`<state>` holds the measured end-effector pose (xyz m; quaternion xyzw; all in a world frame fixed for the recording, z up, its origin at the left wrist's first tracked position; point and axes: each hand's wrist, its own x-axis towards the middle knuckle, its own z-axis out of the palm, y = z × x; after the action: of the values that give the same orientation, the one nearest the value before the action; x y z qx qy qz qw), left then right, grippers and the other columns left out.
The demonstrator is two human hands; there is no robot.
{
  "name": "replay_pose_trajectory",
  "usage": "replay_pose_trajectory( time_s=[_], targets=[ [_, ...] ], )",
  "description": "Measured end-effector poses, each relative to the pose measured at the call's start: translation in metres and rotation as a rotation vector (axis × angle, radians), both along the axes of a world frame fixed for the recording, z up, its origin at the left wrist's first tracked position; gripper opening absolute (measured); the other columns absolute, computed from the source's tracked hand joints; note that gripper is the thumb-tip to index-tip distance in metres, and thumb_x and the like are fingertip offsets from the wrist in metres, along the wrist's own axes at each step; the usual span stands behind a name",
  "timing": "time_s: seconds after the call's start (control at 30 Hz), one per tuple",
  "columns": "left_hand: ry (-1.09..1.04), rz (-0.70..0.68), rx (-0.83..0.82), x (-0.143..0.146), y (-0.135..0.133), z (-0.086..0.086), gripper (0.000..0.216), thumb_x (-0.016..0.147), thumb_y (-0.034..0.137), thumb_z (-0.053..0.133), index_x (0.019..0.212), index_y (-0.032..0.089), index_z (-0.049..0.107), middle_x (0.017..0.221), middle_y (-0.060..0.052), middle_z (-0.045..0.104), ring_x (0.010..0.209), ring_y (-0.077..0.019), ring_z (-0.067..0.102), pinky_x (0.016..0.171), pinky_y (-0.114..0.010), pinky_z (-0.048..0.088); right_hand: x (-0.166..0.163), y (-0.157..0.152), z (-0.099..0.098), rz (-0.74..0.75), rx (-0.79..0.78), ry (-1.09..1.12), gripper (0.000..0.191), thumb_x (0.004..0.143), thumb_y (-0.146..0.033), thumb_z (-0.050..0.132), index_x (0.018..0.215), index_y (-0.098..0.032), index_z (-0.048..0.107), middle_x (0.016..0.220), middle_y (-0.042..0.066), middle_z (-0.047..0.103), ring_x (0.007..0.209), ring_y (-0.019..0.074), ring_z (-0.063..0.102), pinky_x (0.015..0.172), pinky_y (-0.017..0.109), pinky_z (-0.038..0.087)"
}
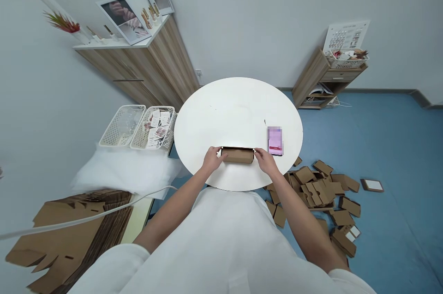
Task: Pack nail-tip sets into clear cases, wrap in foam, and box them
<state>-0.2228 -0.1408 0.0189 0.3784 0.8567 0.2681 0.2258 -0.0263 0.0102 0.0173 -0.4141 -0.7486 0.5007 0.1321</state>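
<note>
A small brown cardboard box [238, 155] rests near the front edge of the round white table [235, 100], its long side toward me. My left hand [212, 160] grips its left end, with the thumb reaching over the front panel. At the opposite end, my right hand [265, 160] pinches the corner between closed fingers. Thin dark edges show along the back of the box; its inside is hidden from this angle. Just right of my right hand lies a phone [275, 140] with a lit pinkish screen.
Folded brown boxes [318, 192] are heaped on the blue floor at right. Flat cardboard blanks [69, 238] are stacked at lower left, beside white wrapping [128, 167]. Two white baskets [122, 121] stand left of the table, one holding cards. A wooden cabinet [169, 58] is behind.
</note>
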Motion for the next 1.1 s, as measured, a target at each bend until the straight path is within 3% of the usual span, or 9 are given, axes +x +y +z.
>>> replay_pose_trajectory(
  time_s=[0.17, 0.27, 0.37, 0.53, 0.67, 0.73, 1.1],
  targets=[
    [0.143, -0.033, -0.032, 0.005, 0.003, 0.004, 0.028, 0.079, 0.041, 0.048, 0.09, 0.017, 0.058, 0.087, -0.007, 0.048, 0.082, -0.0194, 0.05, 0.07, -0.03, 0.042, -0.004, 0.004, 0.013, 0.11, 0.205, -0.172, 0.028, 0.083, -0.035, 0.038, 0.088, -0.02, 0.061, 0.082, 0.007, 0.058, 0.074, 0.0182, 0.053, 0.065, 0.027, 0.037],
    [0.137, -0.081, -0.065, 0.005, 0.003, 0.005, 0.026, 0.081, 0.039, 0.046, 0.088, 0.017, 0.057, 0.082, -0.006, 0.048, 0.074, -0.0177, 0.049, 0.065, -0.029, 0.041, -0.007, 0.004, 0.022, 0.191, 0.227, -0.224, 0.032, 0.084, -0.034, 0.032, 0.068, -0.02, 0.056, 0.064, 0.003, 0.054, 0.063, 0.0161, 0.049, 0.056, 0.025, 0.032],
    [0.129, -0.101, -0.053, 0.004, 0.002, 0.003, 0.024, 0.082, 0.036, 0.045, 0.092, 0.018, 0.056, 0.083, -0.006, 0.049, 0.074, -0.0173, 0.049, 0.065, -0.028, 0.04, -0.008, 0.003, 0.027, 0.202, 0.226, -0.228, 0.031, 0.084, -0.032, 0.032, 0.064, -0.021, 0.052, 0.059, 0.001, 0.052, 0.058, 0.0151, 0.046, 0.053, 0.024, 0.029],
    [0.079, -0.111, 0.001, 0.003, -0.001, 0.0, 0.029, 0.082, 0.033, 0.046, 0.105, 0.018, 0.052, 0.082, -0.005, 0.051, 0.072, -0.0165, 0.049, 0.065, -0.028, 0.04, -0.009, 0.0, 0.027, 0.173, 0.204, -0.25, 0.028, 0.082, -0.03, 0.033, 0.075, -0.021, 0.059, 0.062, 0.002, 0.057, 0.061, 0.0161, 0.05, 0.054, 0.025, 0.031],
    [0.056, -0.105, 0.044, 0.001, -0.002, 0.0, 0.044, 0.08, 0.032, 0.05, 0.121, 0.018, 0.044, 0.087, -0.005, 0.054, 0.078, -0.0171, 0.051, 0.069, -0.029, 0.041, -0.01, -0.003, 0.027, 0.123, 0.194, -0.244, 0.035, 0.079, -0.023, 0.039, 0.111, -0.019, 0.052, 0.072, 0.002, 0.062, 0.069, 0.0156, 0.054, 0.06, 0.024, 0.035],
    [0.046, -0.1, 0.051, 0.0, -0.002, 0.001, 0.05, 0.079, 0.033, 0.051, 0.125, 0.019, 0.04, 0.089, -0.005, 0.056, 0.079, -0.017, 0.052, 0.07, -0.029, 0.041, -0.011, -0.004, 0.028, 0.136, 0.195, -0.254, 0.041, 0.079, -0.02, 0.041, 0.12, -0.019, 0.046, 0.074, 0.001, 0.063, 0.07, 0.0153, 0.055, 0.061, 0.023, 0.035],
    [0.05, -0.141, 0.02, -0.008, -0.001, 0.013, 0.043, 0.072, 0.037, 0.059, 0.11, 0.019, 0.052, 0.087, -0.005, 0.059, 0.075, -0.0179, 0.055, 0.069, -0.031, 0.043, -0.009, -0.003, 0.022, 0.198, 0.223, -0.208, 0.038, 0.079, -0.019, 0.041, 0.115, -0.02, 0.052, 0.085, 0.004, 0.062, 0.079, 0.0172, 0.055, 0.069, 0.028, 0.04]
  ],
)
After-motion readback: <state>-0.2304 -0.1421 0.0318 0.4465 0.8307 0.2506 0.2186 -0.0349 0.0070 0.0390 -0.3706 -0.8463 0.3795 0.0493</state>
